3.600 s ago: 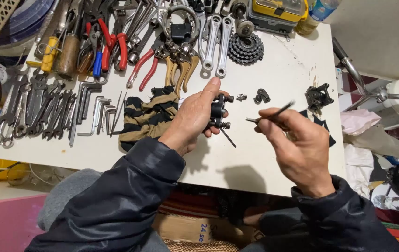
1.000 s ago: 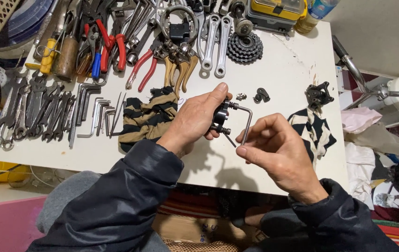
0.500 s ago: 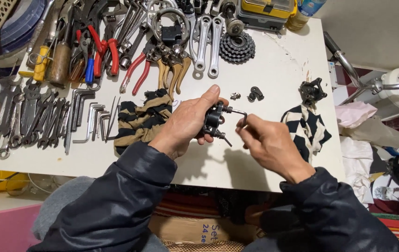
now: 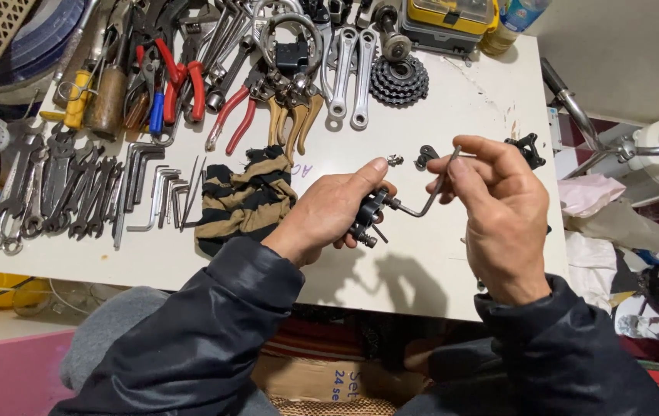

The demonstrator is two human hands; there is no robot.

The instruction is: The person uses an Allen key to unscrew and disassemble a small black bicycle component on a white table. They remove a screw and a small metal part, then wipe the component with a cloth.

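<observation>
While the left hand grips the small black bike part above the white table, the right hand, lower 0.5 s ago, has swung the L-shaped hex key upward, suggesting a bolt being turned. Left lies a striped cloth; beyond, 2 small fittings; nothing obstructs.
</observation>
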